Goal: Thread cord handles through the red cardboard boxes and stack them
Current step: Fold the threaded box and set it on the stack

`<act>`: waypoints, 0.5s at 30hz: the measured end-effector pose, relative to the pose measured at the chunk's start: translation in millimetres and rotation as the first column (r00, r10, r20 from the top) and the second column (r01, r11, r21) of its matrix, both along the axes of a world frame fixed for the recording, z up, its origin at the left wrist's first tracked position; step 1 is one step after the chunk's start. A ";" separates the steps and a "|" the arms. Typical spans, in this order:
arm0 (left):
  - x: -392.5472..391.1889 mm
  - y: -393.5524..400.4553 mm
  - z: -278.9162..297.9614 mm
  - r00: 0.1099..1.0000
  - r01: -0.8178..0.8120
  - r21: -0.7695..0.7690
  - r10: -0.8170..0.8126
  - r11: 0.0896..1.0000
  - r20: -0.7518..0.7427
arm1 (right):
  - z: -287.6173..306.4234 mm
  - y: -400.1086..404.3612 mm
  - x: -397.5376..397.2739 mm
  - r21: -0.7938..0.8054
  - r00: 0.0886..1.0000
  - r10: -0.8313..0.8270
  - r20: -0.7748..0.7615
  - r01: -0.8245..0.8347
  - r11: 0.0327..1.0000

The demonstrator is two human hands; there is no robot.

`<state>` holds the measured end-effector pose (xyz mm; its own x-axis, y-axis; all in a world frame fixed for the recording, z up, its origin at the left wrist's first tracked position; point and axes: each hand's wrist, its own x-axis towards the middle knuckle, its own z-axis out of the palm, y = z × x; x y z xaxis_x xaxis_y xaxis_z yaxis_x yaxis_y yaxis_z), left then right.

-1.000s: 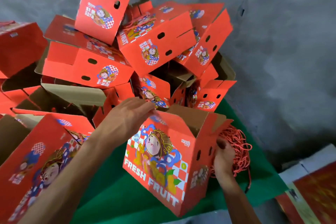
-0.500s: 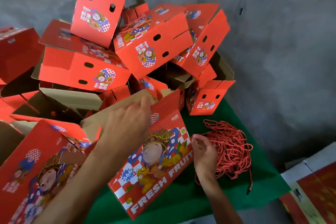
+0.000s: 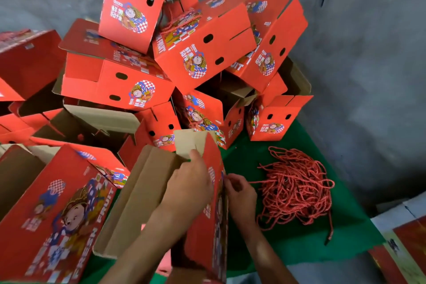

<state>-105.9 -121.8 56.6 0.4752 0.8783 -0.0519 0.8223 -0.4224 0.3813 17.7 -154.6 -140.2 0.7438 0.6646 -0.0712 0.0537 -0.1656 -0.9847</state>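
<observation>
Head view: a red fruit box (image 3: 207,210) is held edge-on over the green cloth (image 3: 299,244), open brown inside facing left. Its top panel is gripped by the left hand (image 3: 189,182), fingers curled over the edge. A red cord (image 3: 253,181) is pinched by the right hand (image 3: 239,193) right against the box's printed face. The cord bundle (image 3: 297,189) sits just beside it, and finished boxes (image 3: 202,50) are piled up behind.

Left hand (image 3: 189,182) grips box (image 3: 208,226); right hand (image 3: 241,193) pinches cord (image 3: 297,187).
</observation>
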 end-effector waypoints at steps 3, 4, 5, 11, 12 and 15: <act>-9.5 9.4 -10.8 0.978 -0.099 -0.152 0.124 0.983 0.167 | -8.7 -4.4 -5.1 -0.083 0.996 0.090 -0.004 -0.090 0.992; -10.1 13.5 -13.9 0.971 -0.113 -0.214 0.154 0.970 0.184 | -12.9 -8.4 -5.4 -0.125 0.994 0.113 0.004 -0.112 0.986; -9.8 17.0 -16.3 0.967 -0.118 -0.284 0.175 0.952 0.185 | -17.9 -13.2 -4.5 -0.168 0.992 0.127 0.015 -0.122 0.978; -12.4 26.2 -30.1 0.936 -0.027 -0.555 0.216 0.831 0.278 | -52.8 -46.8 16.4 -0.576 0.930 0.304 0.207 -0.135 0.806; -15.9 28.2 -31.9 0.925 -0.034 -0.540 0.231 0.841 0.301 | -56.8 -50.3 20.2 -0.626 0.904 0.366 0.220 -0.157 0.764; -27.3 35.6 -27.0 0.957 -0.053 -0.491 0.184 0.869 0.223 | -60.3 -52.3 22.5 -0.665 0.860 0.440 0.259 -0.171 0.727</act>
